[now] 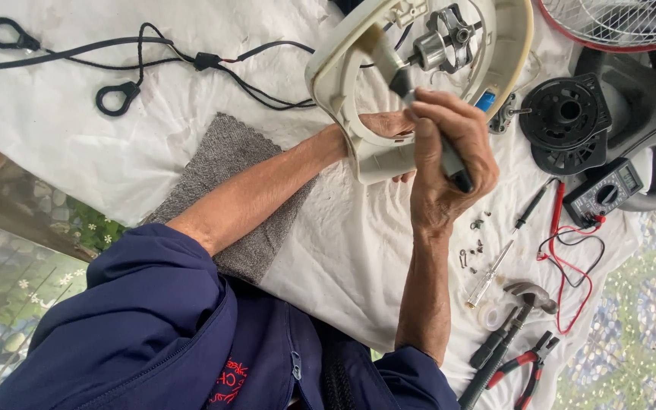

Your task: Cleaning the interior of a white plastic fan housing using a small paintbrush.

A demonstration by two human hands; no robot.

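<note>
Cream fan housing (358, 152) is held raised over the white cloth (77, 129), tilted so that its open ring faces the person and the motor (443, 42) inside is exposed. Left hand (389, 125) passes through the opening and grips the lower rim from within, fingers curled shut on the plastic; this appears to steady the shell against pressure. Right hand (449, 156) is closed in a fist-like pinch around the dark handle of a paintbrush (408, 87), bristles laid against the upper left wall of the housing, apparently for dusting.

Grey towel (237, 197) lies beneath the left forearm. Loose screws (476, 243) sit just right of the right wrist, with a screwdriver (495, 266), hammer (521, 304) and red-handled pliers (529, 368) further down, near the cloth's lower right edge. Multimeter (605, 190) with red leads and a black round part (567, 114) occupy the right side; black cable (153, 61) runs along the top left. Open room remains on the cloth left of the housing; the right side is crowded, and the screws lie close to the working elbow's path.
</note>
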